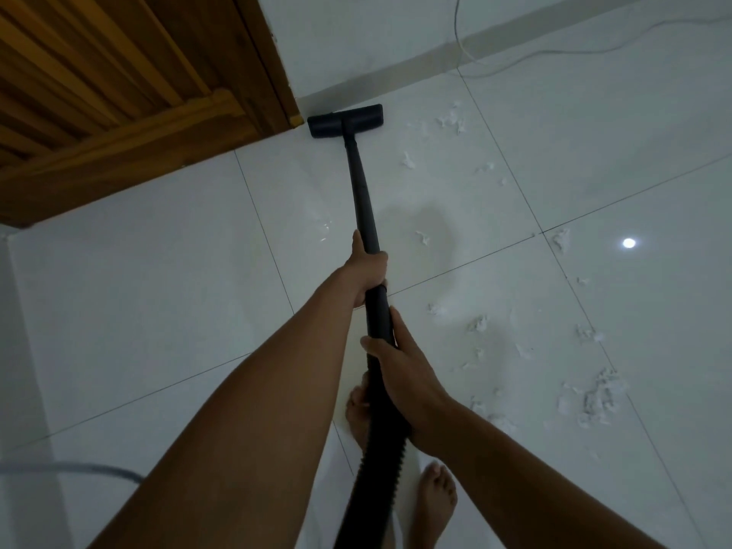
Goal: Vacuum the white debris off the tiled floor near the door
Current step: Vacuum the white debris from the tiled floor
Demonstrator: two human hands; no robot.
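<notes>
A black vacuum wand (362, 200) runs from my hands to its flat floor head (345, 120), which rests on the white tiled floor (158, 295) against the wall, just right of the wooden door (119, 93). My left hand (366, 267) grips the wand higher up. My right hand (404, 374) holds it lower, where the ribbed hose (376, 461) begins. White debris lies scattered to the right: shreds near the head (451, 118), bits mid-floor (422, 236), and a larger patch (594, 398) near my right arm.
A thin white cable (515, 61) loops along the skirting at the back right. A grey cord (79, 468) lies at the lower left. My bare feet (435, 497) stand beneath the hose. A ceiling light reflects on a tile (628, 242).
</notes>
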